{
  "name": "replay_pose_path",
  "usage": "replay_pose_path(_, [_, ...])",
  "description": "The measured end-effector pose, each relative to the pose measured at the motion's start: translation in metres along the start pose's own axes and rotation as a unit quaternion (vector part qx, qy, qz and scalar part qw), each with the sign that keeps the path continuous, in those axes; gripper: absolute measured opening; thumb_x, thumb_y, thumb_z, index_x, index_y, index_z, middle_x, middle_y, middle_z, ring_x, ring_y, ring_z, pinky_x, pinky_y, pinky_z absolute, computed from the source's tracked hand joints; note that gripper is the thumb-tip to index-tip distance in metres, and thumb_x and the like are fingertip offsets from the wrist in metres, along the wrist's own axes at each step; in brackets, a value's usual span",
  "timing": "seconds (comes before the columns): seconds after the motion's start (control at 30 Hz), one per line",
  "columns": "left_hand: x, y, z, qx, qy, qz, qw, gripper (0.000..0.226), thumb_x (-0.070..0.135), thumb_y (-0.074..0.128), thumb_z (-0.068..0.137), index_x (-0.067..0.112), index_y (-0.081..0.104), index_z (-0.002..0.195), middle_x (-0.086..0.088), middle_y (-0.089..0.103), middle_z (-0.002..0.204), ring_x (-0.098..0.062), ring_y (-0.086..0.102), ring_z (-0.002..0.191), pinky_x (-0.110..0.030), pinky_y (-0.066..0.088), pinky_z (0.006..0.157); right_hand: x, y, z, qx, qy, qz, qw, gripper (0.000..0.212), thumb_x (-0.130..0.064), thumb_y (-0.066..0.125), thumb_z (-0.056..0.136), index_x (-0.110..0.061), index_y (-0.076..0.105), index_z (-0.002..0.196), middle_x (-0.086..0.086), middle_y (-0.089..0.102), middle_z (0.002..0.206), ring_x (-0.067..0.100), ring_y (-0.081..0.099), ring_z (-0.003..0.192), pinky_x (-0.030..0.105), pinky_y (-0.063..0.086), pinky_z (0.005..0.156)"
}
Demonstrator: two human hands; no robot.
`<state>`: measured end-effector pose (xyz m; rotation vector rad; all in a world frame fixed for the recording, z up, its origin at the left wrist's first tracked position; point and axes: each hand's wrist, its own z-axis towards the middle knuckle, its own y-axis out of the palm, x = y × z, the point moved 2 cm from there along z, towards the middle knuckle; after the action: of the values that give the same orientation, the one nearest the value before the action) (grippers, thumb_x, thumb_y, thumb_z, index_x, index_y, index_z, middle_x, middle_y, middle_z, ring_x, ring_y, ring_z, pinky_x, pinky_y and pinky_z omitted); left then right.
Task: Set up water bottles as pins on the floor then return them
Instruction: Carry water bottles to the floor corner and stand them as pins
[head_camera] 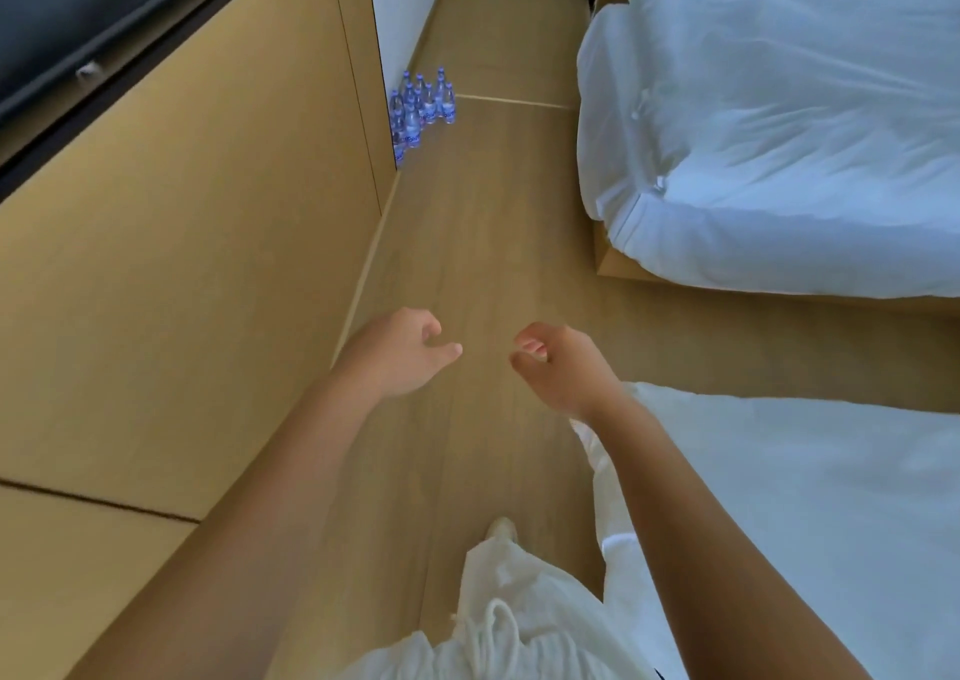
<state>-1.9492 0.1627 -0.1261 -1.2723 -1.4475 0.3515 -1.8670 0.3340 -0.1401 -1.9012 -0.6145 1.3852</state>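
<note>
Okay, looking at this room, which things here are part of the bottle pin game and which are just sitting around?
Part of the job:
- water bottles, upright in a cluster on the wooden floor by the wall corner
- left hand and right hand, both holding nothing, fingers loosely curled

Just there:
- two beds with white bedding
- television on the wood panel wall

Wood floor (493, 222); water bottles (422, 108) clustered upright near cabinet corner

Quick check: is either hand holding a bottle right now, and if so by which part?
Nothing is held. The left hand and right hand hang loosely curled and empty; the water bottles stand far off on the floor.
</note>
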Motion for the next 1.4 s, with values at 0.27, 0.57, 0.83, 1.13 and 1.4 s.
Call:
replay_pose_path(0.27, [0.037, -0.024, 0.137, 0.014, -0.038, -0.025, 0.999, 0.046, 0.046, 0.061, 0.086, 0.016, 0.059, 0.121, 0.000, 0.060, 0.125, -0.019, 0.057, 0.112, -0.034, 0.045, 0.095, 0.033, -0.057, 0.140, -0.022, 0.002, -0.014, 1.000, 0.032, -0.026, 0.052, 0.092, -0.013, 0.059, 0.120, 0.003, 0.062, 0.119, 0.019, 0.056, 0.110, 0.030, 0.044, 0.090])
replay_pose_path(0.57, [0.038, -0.066, 0.263, 0.039, -0.045, -0.036, 0.998, 0.044, 0.044, 0.063, 0.085, 0.016, 0.061, 0.119, -0.001, 0.062, 0.121, -0.020, 0.058, 0.109, -0.035, 0.046, 0.094, 0.029, -0.074, 0.279, -0.044, -0.013, -0.040, 0.998, 0.032, -0.026, 0.052, 0.092, -0.014, 0.059, 0.120, 0.004, 0.061, 0.119, 0.021, 0.056, 0.110, 0.033, 0.045, 0.092])
replay_pose_path(0.83, [0.028, -0.130, 0.415, 0.021, -0.032, -0.043, 0.998, 0.044, 0.046, 0.061, 0.086, 0.018, 0.059, 0.119, 0.003, 0.060, 0.117, -0.018, 0.058, 0.104, -0.032, 0.046, 0.089, 0.002, -0.084, 0.437, -0.053, -0.006, -0.052, 0.997, 0.033, -0.027, 0.051, 0.092, -0.014, 0.058, 0.122, 0.002, 0.061, 0.121, 0.020, 0.056, 0.112, 0.031, 0.044, 0.092])
replay_pose_path(1.13, [0.019, -0.200, 0.575, 0.009, -0.018, -0.034, 0.999, 0.042, 0.045, 0.061, 0.086, 0.018, 0.060, 0.118, 0.006, 0.057, 0.106, -0.015, 0.054, 0.096, -0.028, 0.042, 0.081, -0.020, -0.091, 0.591, -0.056, 0.023, -0.039, 0.997, 0.033, -0.028, 0.052, 0.092, -0.015, 0.058, 0.121, 0.001, 0.062, 0.119, 0.018, 0.057, 0.110, 0.027, 0.043, 0.088])
replay_pose_path(1.4, [0.024, -0.218, 0.698, -0.014, -0.025, -0.014, 0.999, 0.044, 0.047, 0.060, 0.086, 0.018, 0.059, 0.120, 0.003, 0.060, 0.117, -0.016, 0.056, 0.101, -0.030, 0.045, 0.085, -0.004, -0.109, 0.711, -0.068, 0.025, -0.059, 0.996, 0.035, -0.029, 0.051, 0.092, -0.014, 0.057, 0.123, 0.001, 0.061, 0.123, 0.019, 0.056, 0.110, 0.030, 0.045, 0.089])
